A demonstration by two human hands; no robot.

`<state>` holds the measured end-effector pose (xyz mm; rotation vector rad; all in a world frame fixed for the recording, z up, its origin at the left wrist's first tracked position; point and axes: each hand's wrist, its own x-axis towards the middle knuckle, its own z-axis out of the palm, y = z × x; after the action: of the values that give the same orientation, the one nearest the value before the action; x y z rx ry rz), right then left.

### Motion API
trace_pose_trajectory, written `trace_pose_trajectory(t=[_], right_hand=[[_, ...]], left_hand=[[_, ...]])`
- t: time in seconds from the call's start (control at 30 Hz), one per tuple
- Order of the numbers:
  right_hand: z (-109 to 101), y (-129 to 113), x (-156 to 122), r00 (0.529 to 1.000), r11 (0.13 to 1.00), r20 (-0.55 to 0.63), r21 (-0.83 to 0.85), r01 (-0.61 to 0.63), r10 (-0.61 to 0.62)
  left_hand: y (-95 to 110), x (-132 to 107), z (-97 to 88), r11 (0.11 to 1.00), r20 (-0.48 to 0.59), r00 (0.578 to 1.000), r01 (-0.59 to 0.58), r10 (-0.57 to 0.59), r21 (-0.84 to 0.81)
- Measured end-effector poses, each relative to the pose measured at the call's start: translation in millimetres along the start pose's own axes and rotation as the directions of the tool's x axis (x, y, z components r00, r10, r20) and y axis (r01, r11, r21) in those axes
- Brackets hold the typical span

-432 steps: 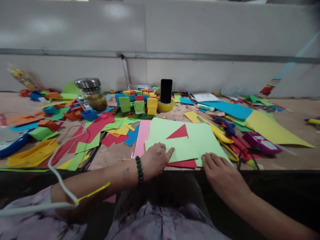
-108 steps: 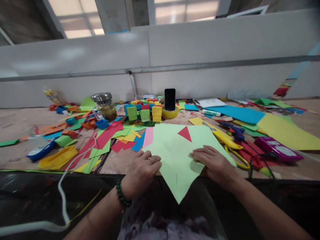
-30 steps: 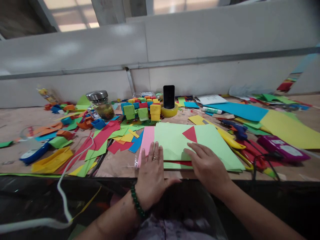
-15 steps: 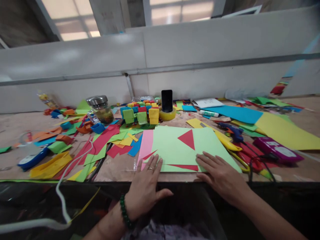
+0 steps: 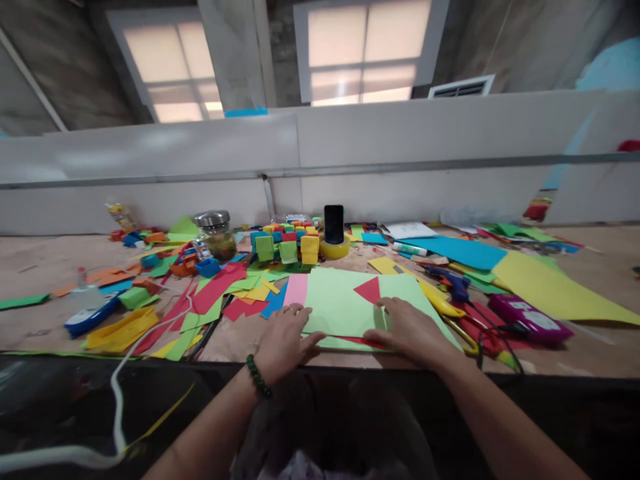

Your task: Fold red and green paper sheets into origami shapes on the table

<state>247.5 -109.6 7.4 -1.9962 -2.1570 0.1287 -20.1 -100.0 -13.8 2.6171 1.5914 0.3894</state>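
After lying flatter, now arched over pale-green paper sheets [image 5: 335,300]
Apparently straightening them with left hand [image 5: 283,339] and right hand [image 5: 413,333], fingers wide.

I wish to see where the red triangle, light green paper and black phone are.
Red triangle [image 5: 370,290]: head view, on its middle.
Light green paper [image 5: 337,307]: head view, on its bare surface.
Black phone [image 5: 334,225]: head view, on its screen.

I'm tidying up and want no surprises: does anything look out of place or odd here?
Mainly the paper scraps: they lie strewn and overlapping at odd angles left of the light green sheets. A white cable also trails across the near edge of the table, looking oddly loose. I see no obvious spill or damage.
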Motion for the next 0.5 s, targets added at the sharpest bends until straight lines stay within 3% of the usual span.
trace_pose_trajectory(t=[0.2,0.5], right_hand=[[7,2,18,0.987,0.982,0.127,0.149,-0.112,0.094],[14,7,32,0.995,0.990,0.082,0.121,-0.066,0.056]], left_hand=[[-2,18,8.5,0.979,0.089,0.988,0.141,-0.129,-0.146],[10,22,0.5,0.960,0.095,0.980,0.194,-0.177,-0.202]])
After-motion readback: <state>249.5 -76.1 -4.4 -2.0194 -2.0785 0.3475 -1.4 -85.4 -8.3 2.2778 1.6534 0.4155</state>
